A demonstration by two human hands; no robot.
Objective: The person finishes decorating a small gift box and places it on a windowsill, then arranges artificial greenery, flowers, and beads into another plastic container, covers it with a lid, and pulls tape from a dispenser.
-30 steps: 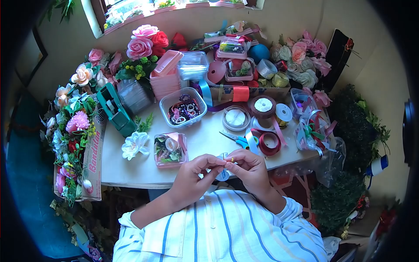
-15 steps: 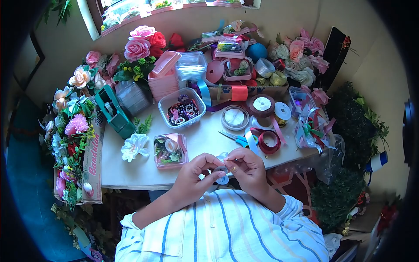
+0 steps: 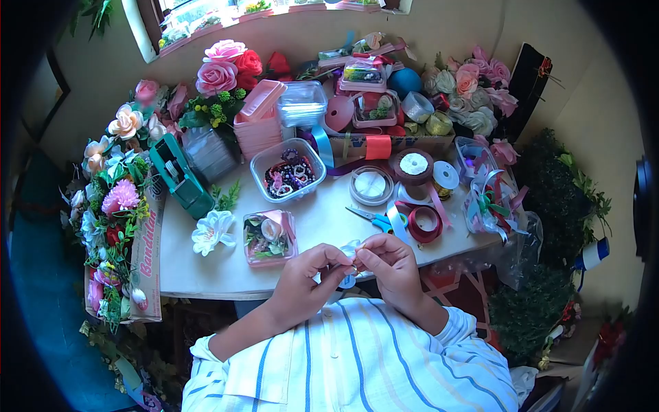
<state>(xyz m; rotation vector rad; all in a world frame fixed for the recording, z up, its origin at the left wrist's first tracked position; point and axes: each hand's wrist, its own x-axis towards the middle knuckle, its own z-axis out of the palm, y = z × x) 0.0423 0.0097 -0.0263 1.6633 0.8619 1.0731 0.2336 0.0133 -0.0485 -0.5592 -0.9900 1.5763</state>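
Observation:
At the table's front edge, my left hand (image 3: 307, 278) and my right hand (image 3: 392, 270) meet in front of the striped shirt. Their thumbs and fingertips are closed together on a small piece of pale, shiny ribbon (image 3: 350, 246), which sticks up between them. Below the fingertips a round bluish-white label (image 3: 349, 281) shows in part; what it belongs to is hidden. Nearest to my left hand is a clear-lidded pink box (image 3: 270, 238) with a pale rose inside. Beyond my right hand lie blue-handled scissors (image 3: 371, 218) and a dark red ribbon roll (image 3: 424, 224).
A clear tub (image 3: 287, 170) of beads stands mid-table, near a white flower (image 3: 213, 233) and a green tape dispenser (image 3: 180, 177). Ribbon spools (image 3: 413, 165) and a ribbon-filled container (image 3: 478, 165) are on the right. A cardboard box (image 3: 146, 257) of artificial flowers borders the left.
My fingertips have drawn closer together and turned slightly around the ribbon. A round greyish piece seen under my left fingers is now mostly hidden.

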